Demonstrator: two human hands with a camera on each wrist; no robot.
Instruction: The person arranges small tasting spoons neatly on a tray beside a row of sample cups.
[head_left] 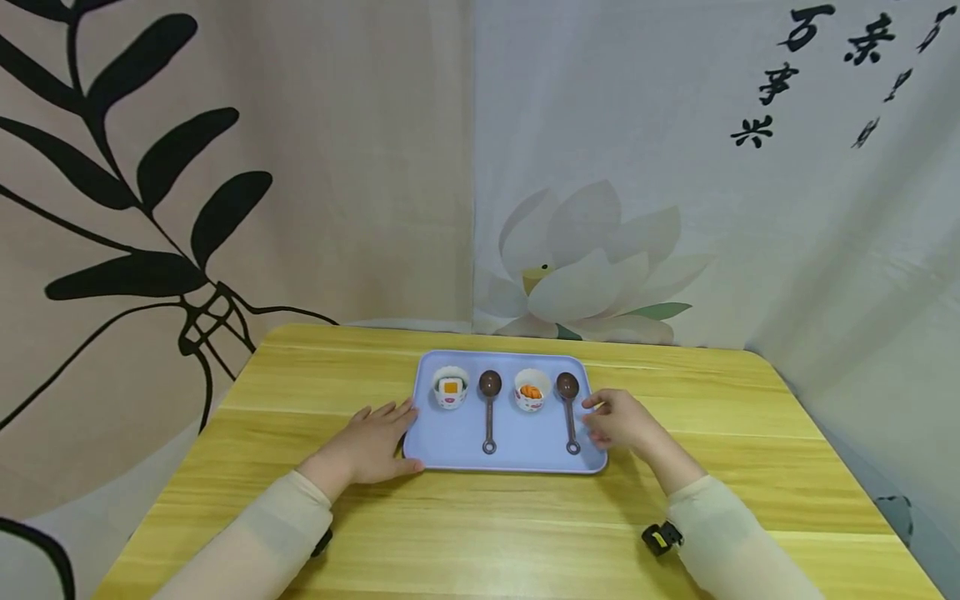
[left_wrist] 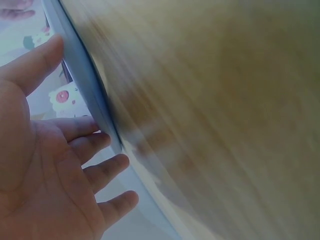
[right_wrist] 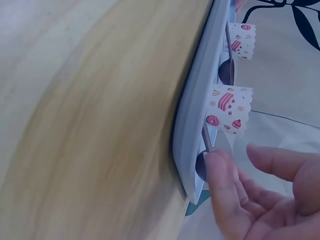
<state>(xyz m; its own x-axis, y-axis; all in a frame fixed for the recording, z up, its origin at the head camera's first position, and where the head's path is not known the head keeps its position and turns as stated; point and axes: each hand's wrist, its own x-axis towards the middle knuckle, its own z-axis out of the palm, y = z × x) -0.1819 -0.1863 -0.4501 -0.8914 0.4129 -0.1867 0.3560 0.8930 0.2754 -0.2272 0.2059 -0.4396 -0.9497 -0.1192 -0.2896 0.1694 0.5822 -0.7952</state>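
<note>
A pale lavender tray (head_left: 450,446) lies on the table in the head view. My left hand (head_left: 371,446) touches its left edge, fingers spread and nearly straight, thumb at the front corner. At the tray's right edge hovers my right hand (head_left: 621,421), fingers loosely bent, thumb and index finger apart, holding nothing. Nearest to it is a brown spoon (head_left: 567,386), handle toward the front. Left of that stands a patterned paper cup (head_left: 529,405) with orange pieces inside. Another brown spoon (head_left: 490,384) follows, then a second paper cup (head_left: 450,402) holding a white-and-yellow square piece.
The yellow wood-grain table (head_left: 487,533) extends around the tray on all sides. Behind it hang a beige curtain (head_left: 360,167) with dark leaves and a white curtain (head_left: 637,108) with a printed lotus and black characters. A black wrist device (head_left: 662,538) sits at the right sleeve.
</note>
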